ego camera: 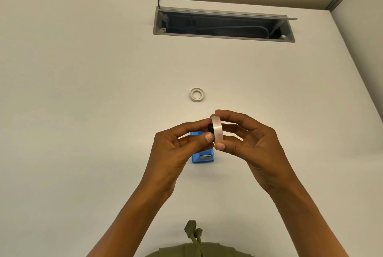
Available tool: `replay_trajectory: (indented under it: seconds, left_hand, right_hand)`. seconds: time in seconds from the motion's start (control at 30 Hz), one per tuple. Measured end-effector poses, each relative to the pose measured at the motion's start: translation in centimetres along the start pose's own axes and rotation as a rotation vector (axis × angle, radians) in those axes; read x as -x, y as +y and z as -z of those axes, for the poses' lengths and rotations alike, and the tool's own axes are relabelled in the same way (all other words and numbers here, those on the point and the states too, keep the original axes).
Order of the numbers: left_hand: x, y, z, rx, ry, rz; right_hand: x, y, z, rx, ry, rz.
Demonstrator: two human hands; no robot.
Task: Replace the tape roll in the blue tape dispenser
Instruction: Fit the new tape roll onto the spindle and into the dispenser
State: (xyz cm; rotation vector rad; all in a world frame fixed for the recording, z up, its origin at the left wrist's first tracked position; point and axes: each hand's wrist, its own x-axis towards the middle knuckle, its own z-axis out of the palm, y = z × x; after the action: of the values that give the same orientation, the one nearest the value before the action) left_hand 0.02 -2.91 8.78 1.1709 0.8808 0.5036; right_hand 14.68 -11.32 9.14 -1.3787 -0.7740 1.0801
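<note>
Right hand [246, 143] grip: pinches clear full tape roll [217, 130] | left hand [182, 145] grip: pinches black round hub [210, 128] at roll core | blue plastic tape dispenser [202, 158] on bench, empty | spent white ring [196, 94] set aside | remaining: seat hub, load roll.

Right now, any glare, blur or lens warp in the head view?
Head view: even soft light, faint shadows; mild sheen on the clear tape roll; wide-angle bends the desk edges; the hands are sharp, the blue dispenser mostly hidden behind them.

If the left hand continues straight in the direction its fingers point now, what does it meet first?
Its fingers already hold the black hub against the tape roll, so the left hand would likely push it into the roll, held by the right hand.
</note>
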Motion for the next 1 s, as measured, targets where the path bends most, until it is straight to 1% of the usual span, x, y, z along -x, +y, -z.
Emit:
replay_trajectory:
  seconds: [0.13, 0.23, 0.33, 0.47, 0.67, 0.8, 1.0]
  left_hand:
    - [-0.2, -0.2, 0.2, -0.008, 0.004, 0.000]
    - [-0.3, -0.5, 0.4, -0.017, 0.010, -0.006]
    - [-0.3, -0.9, 0.7, -0.040, 0.008, -0.011]
    - [-0.7, -1.9, 1.1, -0.172, 0.016, -0.015]
    - [-1.6, -3.5, 2.1, -0.363, 0.085, -0.099]
    - [-2.3, -4.5, 2.2, -0.534, 0.029, -0.136]
    - [-3.1, -5.4, 2.1, -0.645, -0.080, -0.080]
  right_hand:
    - [0.1, 0.1, 0.0, 0.011, 0.013, -0.005]
    - [0.0, 0.4, 0.0, 0.004, -0.004, -0.019]
    - [-0.2, 0.8, 0.2, 0.047, -0.024, -0.042]
    - [-1.0, 1.5, 0.7, 0.151, -0.030, -0.090]
    - [-2.1, 2.8, 1.1, 0.270, -0.009, -0.053]
    - [-2.8, 3.8, 0.8, 0.377, 0.058, -0.032]
    - [-3.7, 5.0, 0.7, 0.464, 0.086, -0.045]
